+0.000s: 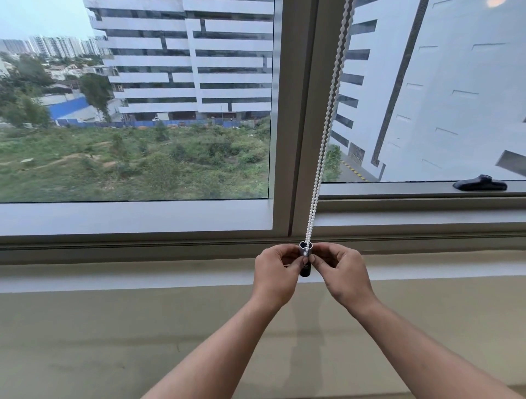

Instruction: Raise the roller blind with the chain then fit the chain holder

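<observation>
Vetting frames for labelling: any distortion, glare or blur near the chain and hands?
Head view: wide-angle distortion leans the buildings and bows the window frame; soft daylight, no hard shadows; small orange glint at top right; chain, chain holder, left hand and right hand all sharp.

Window: left pane (136, 176) and right pane (444, 114), split by a beige mullion (299, 114).
Frame: beige rail (113, 245) along the bottom edge.
Handle: dark handle (480, 183) on the right pane's lower rail, near the right edge.
Sill: pale sill (113, 274) just below the frame.
Wall: beige wall (99, 341) under the sill.
Outside: white blocks (193, 57), green scrub (128, 159), blue fence (136, 124), far towers (57, 45) at top left.
Light: soft, grey daylight; a warm glow (496, 2) in the glass at the top right corner.
</observation>
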Demonstrator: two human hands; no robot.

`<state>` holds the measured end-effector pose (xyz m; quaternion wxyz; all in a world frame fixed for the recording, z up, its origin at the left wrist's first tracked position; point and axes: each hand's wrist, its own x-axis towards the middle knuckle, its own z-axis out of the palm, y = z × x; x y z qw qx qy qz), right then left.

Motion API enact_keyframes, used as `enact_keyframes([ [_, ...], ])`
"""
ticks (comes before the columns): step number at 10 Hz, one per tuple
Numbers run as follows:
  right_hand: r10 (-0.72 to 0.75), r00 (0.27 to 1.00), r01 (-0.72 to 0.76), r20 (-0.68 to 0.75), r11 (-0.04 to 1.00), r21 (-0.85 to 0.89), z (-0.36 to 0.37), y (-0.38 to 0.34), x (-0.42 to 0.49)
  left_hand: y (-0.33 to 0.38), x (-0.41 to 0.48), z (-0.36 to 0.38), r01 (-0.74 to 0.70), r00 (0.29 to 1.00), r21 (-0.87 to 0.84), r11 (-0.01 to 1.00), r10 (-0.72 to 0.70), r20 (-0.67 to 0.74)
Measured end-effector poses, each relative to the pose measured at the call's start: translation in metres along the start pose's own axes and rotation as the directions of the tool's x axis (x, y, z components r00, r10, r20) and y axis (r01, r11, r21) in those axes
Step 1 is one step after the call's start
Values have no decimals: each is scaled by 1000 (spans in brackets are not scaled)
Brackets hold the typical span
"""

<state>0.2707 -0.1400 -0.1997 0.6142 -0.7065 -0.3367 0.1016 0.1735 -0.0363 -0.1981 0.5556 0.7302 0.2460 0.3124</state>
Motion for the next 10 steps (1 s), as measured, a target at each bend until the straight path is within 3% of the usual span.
enact_keyframes([
  [6,12,989,-22,-150,998,-65,11,-10,-17,1,-2,-13,-54,996,50,997,50,76],
  [8,46,956,-88,-289,987,-132,20,-5,-44,-16,-12,-30,-108,992,170,979,95,86],
  [10,183,925,-248,-334,955,-163,32,11,-83,-42,-32,-54,-115,992,207,972,99,83],
])
